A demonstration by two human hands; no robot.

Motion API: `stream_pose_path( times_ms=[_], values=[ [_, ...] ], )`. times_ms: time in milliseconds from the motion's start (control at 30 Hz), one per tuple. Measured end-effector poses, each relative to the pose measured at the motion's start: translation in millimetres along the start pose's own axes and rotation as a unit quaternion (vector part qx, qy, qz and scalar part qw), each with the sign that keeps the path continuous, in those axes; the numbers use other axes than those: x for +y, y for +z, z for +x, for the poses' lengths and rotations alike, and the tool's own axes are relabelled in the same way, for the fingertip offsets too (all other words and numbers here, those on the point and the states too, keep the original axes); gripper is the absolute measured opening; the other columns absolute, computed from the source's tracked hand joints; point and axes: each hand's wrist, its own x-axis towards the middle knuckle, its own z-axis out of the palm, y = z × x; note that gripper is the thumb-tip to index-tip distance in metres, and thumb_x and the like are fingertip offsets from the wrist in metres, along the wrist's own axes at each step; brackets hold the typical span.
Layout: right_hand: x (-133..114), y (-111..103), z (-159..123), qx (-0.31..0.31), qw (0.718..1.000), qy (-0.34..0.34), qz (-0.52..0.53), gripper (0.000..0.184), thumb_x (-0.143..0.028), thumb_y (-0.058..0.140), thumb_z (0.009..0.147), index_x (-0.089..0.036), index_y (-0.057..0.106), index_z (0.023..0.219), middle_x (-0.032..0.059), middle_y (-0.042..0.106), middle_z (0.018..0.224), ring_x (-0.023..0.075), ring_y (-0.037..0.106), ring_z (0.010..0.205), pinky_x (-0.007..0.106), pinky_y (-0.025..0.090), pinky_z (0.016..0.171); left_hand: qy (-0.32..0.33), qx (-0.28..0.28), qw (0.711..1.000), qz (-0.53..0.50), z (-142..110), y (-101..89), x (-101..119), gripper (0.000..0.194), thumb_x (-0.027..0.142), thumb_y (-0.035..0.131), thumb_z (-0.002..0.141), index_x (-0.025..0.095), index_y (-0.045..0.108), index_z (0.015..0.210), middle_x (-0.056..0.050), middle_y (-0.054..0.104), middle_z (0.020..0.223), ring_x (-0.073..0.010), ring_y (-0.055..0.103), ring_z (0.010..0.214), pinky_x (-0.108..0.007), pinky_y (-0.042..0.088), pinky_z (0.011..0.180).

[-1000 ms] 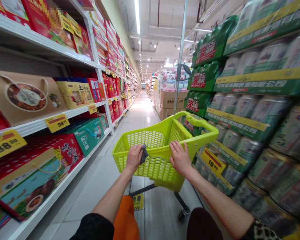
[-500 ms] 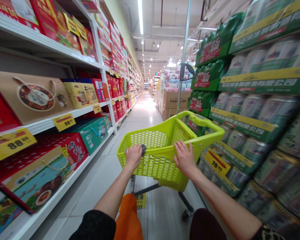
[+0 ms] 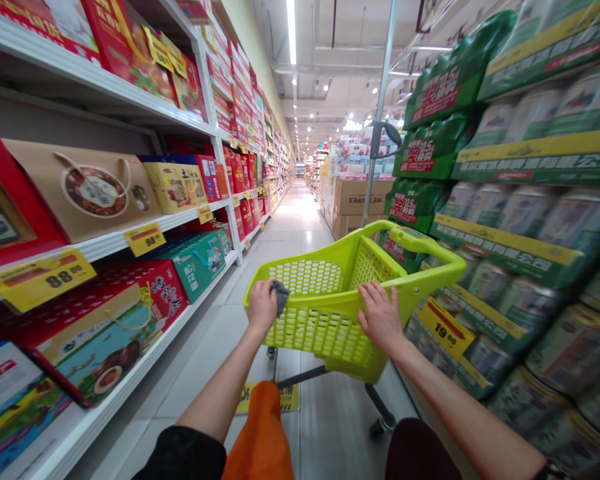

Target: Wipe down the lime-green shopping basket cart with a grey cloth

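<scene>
A lime-green shopping cart [image 3: 325, 327] stands sideways before me, its handle end to the right. My left hand [image 3: 262, 305] is closed around a grey cloth [image 3: 281, 297], which lies against the cart's near rim at the front left corner. Farther right along that same rim rests my right hand [image 3: 381, 315]; its fingers lie over the edge, stretched out, and it holds nothing loose. The basket interior shows only in part behind the near wall.
White shelves [image 3: 200, 120] with boxed goods and yellow price tags line the left. Stacked beer can packs [image 3: 510, 247] rise close on the right. An orange cone-like object [image 3: 264, 433] is below, near a yellow floor sign [image 3: 289, 398]. Cartons [image 3: 357, 200] stand beyond the cart.
My left hand has slid with the cloth along the near rim toward the cart's front left corner. My right hand stays on the rim. The whole view has shifted slightly left.
</scene>
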Motion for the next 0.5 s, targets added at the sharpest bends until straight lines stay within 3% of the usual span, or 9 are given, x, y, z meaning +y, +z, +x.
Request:
stream_pose_path(
  times_ms=[100,200,267,400,500],
  values=[
    [-1.2,0.9,-0.2,-0.001,1.0,-0.002,-0.002,0.042,-0.022,0.046,0.077,-0.01,0.053,0.117,0.0126,0.055,0.121,0.0259,0.039,0.119,0.049,0.009,0.106,0.053,-0.033,0.995,0.076,-20.0,9.5,-2.0,0.028,0.018,0.039,0.081,0.019,0.063,0.097,-0.009,0.062,0.11,-0.0233,0.053,0.105,-0.041,0.041,0.091],
    [-2.7,1.8,0.0,0.001,1.0,0.009,-0.009,0.041,-0.023,0.047,0.077,-0.01,0.054,0.115,0.0136,0.055,0.12,0.0268,0.039,0.119,0.05,0.009,0.106,0.134,-0.017,0.984,0.114,-40.6,20.1,0.9,0.034,0.023,0.042,0.083,0.021,0.056,0.113,-0.008,0.05,0.13,-0.0273,0.04,0.121,-0.05,0.03,0.1],
    [-3.2,1.5,0.5,-0.001,1.0,0.013,-0.012,0.041,-0.023,0.047,0.077,-0.01,0.054,0.115,0.0137,0.055,0.12,0.0271,0.039,0.119,0.05,0.009,0.106,0.152,-0.006,0.98,0.125,-46.6,25.0,1.0,0.037,0.023,0.042,0.083,0.023,0.053,0.119,-0.008,0.048,0.132,-0.0287,0.037,0.124,-0.053,0.027,0.1],
    [-4.2,-1.6,2.5,-0.023,1.0,-0.006,-0.009,0.042,-0.022,0.046,0.077,-0.011,0.053,0.117,0.012,0.053,0.123,0.0258,0.037,0.12,0.049,0.011,0.105,0.123,0.044,0.984,0.124,-36.2,30.1,-9.5,0.032,0.022,0.042,0.083,0.02,0.057,0.111,-0.01,0.049,0.131,-0.0307,0.037,0.124,-0.054,0.027,0.1],
    [-6.5,-3.0,3.8,-0.024,1.0,-0.009,-0.003,0.041,-0.022,0.045,0.078,-0.012,0.053,0.117,0.0122,0.054,0.123,0.0256,0.038,0.12,0.048,0.012,0.105,0.056,0.138,0.985,0.087,-23.9,36.3,-14.9,0.032,0.022,0.04,0.083,0.014,0.057,0.109,-0.016,0.049,0.127,-0.03,0.038,0.121,-0.05,0.032,0.097]
  ],
)
